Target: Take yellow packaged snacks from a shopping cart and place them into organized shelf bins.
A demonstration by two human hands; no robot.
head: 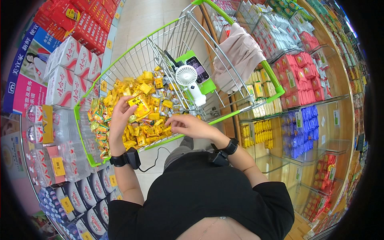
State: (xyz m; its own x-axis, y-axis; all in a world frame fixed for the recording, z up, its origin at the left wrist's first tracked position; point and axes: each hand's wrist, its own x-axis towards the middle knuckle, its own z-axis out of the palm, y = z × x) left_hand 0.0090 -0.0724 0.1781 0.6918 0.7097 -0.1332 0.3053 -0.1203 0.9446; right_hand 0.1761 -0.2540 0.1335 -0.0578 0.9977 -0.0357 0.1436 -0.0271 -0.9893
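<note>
A green-edged metal shopping cart [115, 61] holds a heap of small wrapped snacks [150, 129], mostly yellow, with silver and green-orange ones among them. My left hand [121, 112] grips a yellow snack packet [139, 107] with dark printing above the heap. My right hand [187, 126] reaches over the near edge of the heap, its fingers bent beside yellow packets; whether it holds one cannot be told. Beyond it, a white handheld fan [192, 85] and a phone [198, 69] lie on the cart's green seat panel [210, 87].
A pale pink cloth [238, 57] hangs over the cart's handle side. Shelves on the right hold red packets [300, 78] and blue packets [301, 130] in clear bins. White cartons [60, 85], bottled water [73, 157] and red boxes [90, 30] stand at left.
</note>
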